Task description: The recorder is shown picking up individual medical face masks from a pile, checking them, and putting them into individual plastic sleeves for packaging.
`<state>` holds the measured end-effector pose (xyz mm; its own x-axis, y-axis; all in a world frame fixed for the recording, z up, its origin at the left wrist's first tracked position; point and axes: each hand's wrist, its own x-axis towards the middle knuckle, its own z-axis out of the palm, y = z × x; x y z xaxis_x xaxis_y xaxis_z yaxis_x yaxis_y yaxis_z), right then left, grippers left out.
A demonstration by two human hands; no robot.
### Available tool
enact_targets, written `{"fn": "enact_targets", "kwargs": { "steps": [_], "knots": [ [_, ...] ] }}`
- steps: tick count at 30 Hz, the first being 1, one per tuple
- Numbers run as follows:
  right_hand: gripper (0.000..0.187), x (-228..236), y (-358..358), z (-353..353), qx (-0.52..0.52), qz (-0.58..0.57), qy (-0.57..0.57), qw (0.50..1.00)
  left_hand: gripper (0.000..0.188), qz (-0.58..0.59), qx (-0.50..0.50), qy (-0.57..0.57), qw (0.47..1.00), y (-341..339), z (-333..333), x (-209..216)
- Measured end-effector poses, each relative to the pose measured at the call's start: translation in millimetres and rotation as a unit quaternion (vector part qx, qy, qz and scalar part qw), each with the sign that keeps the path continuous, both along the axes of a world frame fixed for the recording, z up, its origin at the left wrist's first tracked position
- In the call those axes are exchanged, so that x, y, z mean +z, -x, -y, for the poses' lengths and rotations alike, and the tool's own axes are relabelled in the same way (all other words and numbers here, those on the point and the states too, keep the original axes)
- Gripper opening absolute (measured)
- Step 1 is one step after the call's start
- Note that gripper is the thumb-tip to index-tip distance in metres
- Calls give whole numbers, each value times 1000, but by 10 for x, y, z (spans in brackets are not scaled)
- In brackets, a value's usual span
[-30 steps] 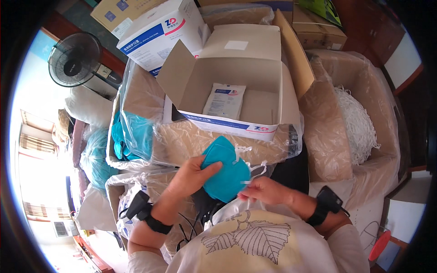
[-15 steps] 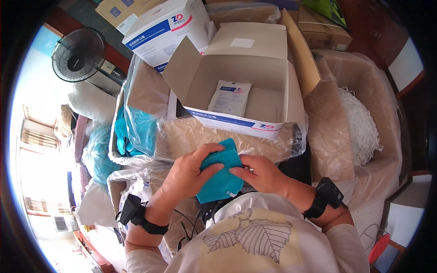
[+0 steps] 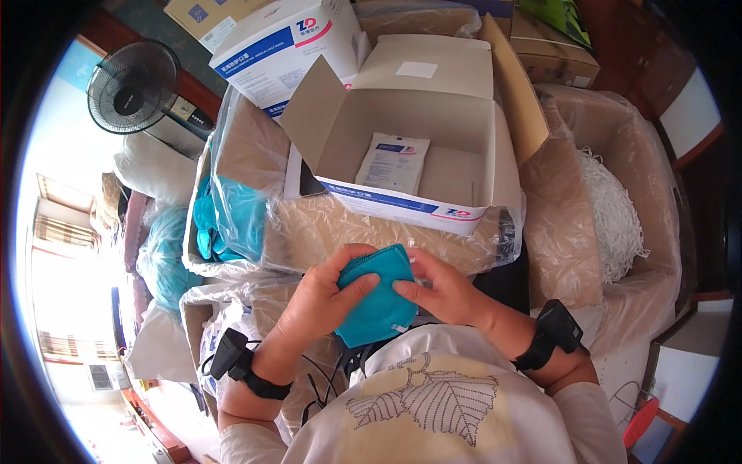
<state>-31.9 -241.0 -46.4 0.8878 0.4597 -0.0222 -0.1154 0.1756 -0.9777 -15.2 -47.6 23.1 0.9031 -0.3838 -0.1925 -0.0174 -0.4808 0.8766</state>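
A folded teal face mask sits between both hands just above my lap. My left hand wraps its left side, thumb across the front. My right hand pinches its right edge with the fingertips. Straight ahead stands an open white cardboard box with one flat sealed white pouch lying on its bottom.
A plastic-lined carton with more teal masks is at the left. At the right a lined carton holds white ear loops. Closed white and blue boxes are stacked behind. A black fan stands far left.
The mask was open and held by its sides; both hands have folded it flat and drawn it closer to my body, fingers now pressing on its front.
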Motion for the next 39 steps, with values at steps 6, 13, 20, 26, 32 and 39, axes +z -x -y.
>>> {"fn": "enact_targets", "kwargs": {
  "steps": [6,13,20,26,32,39],
  "knots": [
    [29,-41,-59,-22,26,94,101,990,29,54,17,-40,998,-91,-54,-53],
    [26,26,-138,-164,-13,176,201,964,22,294,-98,-153,938,-306,301,4],
    [27,-107,-109,-45,178,-41,45,982,42,72,-16,-153,985,-354,183,-187],
    [26,-348,-183,151,184,12,197,963,33,144,56,-148,977,-607,-112,238],
    [23,-256,-267,113,99,6,154,983,25,307,39,-178,934,-616,-156,680],
    [26,-160,-188,91,43,228,175,957,26,345,63,-172,921,-645,-135,986]
  ]
}}
